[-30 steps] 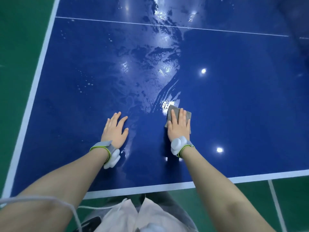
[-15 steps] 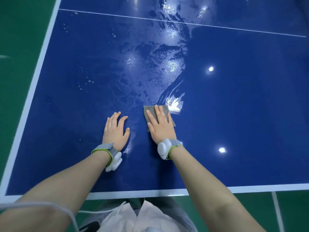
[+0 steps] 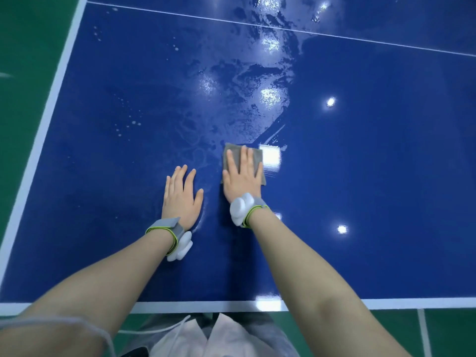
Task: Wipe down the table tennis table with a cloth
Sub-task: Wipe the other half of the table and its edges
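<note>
The blue table tennis table [image 3: 373, 163] fills the view, its surface wet and streaked in the middle. A grey cloth [image 3: 255, 155] lies flat on it just right of centre. My right hand [image 3: 240, 176] presses down on the cloth with fingers spread, covering most of it. My left hand [image 3: 181, 195] rests flat on the bare table surface, palm down, a short gap to the left of the cloth. Both wrists carry grey straps with white devices.
White border lines mark the table's left edge [image 3: 49, 109] and near edge [image 3: 206, 306]; a thin white centre line [image 3: 283, 28] crosses the far part. Green floor [image 3: 23, 60] lies beyond the left and near edges. Water droplets [image 3: 128, 124] dot the left area.
My right hand has slid the cloth leftward, closer to my left hand, then slightly forward. My left hand has stayed planted in place.
</note>
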Tool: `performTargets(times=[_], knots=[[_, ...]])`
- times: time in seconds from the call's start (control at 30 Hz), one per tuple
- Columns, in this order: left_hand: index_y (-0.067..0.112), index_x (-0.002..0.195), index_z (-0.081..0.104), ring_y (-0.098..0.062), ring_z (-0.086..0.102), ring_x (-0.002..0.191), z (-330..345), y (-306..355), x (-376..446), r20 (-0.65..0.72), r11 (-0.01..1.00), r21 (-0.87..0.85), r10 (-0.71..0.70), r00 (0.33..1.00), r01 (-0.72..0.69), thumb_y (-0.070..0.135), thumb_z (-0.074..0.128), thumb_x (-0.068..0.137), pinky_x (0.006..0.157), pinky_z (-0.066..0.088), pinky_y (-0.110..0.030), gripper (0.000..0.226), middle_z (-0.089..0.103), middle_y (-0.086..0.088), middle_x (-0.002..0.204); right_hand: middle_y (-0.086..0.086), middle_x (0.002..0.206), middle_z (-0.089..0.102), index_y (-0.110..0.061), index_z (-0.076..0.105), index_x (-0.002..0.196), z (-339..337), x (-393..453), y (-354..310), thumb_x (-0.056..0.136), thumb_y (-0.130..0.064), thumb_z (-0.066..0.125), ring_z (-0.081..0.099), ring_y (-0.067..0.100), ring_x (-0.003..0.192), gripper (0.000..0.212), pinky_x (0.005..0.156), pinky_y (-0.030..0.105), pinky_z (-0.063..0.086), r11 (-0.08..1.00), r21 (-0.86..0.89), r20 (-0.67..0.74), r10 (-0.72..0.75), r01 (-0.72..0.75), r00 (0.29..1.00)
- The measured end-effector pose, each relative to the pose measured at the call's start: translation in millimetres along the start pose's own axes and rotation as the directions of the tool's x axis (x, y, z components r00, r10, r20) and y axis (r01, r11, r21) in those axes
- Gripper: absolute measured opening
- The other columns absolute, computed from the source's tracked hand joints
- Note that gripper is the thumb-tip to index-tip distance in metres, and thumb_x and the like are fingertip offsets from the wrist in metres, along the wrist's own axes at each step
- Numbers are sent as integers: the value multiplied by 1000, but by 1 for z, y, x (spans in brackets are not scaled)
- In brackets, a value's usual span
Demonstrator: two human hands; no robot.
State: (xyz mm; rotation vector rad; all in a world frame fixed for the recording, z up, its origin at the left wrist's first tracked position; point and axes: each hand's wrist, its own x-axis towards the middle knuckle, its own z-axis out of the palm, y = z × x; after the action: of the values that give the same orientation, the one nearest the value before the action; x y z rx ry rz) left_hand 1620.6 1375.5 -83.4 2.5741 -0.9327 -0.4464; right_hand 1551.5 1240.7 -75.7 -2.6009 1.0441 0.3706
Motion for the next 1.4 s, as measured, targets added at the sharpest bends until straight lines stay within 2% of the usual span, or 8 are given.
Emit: performTargets(times=[0.17,0.3,0.47,0.7,0.8,1.13,1.27,1.4], knots=[[10,145,24,-17,1,144,1,4,12,-8,1000,-11,3,1000,-3,24,36,98,115,-10,-28,50,13,-5,155,3,159,-13,-29,1,152,-5,5,29,104,-33,19,-14,18,146,51,114,41,-11,959,-88,44,-267,270,963],[10,145,25,-17,3,144,3,9,24,-25,1000,-26,-10,1000,9,22,37,98,115,-9,-27,49,16,-5,155,1,159,-11,-31,2,151,-19,23,71,104,-31,19,-14,16,146,51,116,40,-8,999,-36,-44,0,-1,999],[7,144,27,-18,8,144,6,17,40,-79,1000,-14,-14,997,13,19,38,98,115,-7,-27,48,19,-7,154,6,158,-17,-29,-7,151,-23,43,50,104,-33,17,-18,20,145,53,115,47,-10,957,44,-47,289,-287,956],[4,144,24,-18,9,144,9,27,76,-98,999,40,2,995,2,21,34,99,116,-5,-27,49,20,-7,154,5,159,-13,-30,0,152,-14,38,27,104,-34,20,-14,19,146,52,114,44,-11,990,-65,-9,-126,125,992],[3,144,23,-18,11,144,12,32,82,-116,996,82,-6,993,15,22,34,99,117,-3,-29,50,20,-8,153,1,159,-10,-31,5,152,-21,46,55,104,-33,21,-13,17,146,50,115,41,-11,980,-59,-18,-190,189,982],[5,147,16,-19,4,145,14,34,98,-84,976,216,12,996,7,31,28,99,117,-2,-35,56,13,-7,156,5,159,-14,-29,-3,152,-33,82,73,103,-34,20,-15,20,146,54,115,47,-9,955,47,-92,296,-293,951],[6,147,12,-20,1,145,16,38,107,-67,964,265,-6,998,23,32,25,100,117,-2,-40,56,7,-8,157,6,159,-15,-27,-4,152,-25,77,43,103,-36,19,-16,21,145,54,114,47,-12,999,-32,-68,39,-42,997],[7,148,6,-19,-3,145,17,39,112,-49,954,297,-23,999,37,32,21,100,117,-5,-40,56,0,-6,157,2,159,-10,-30,3,152,-31,78,59,104,-35,20,-12,17,146,51,115,41,-11,969,-99,-30,-230,226,973]])
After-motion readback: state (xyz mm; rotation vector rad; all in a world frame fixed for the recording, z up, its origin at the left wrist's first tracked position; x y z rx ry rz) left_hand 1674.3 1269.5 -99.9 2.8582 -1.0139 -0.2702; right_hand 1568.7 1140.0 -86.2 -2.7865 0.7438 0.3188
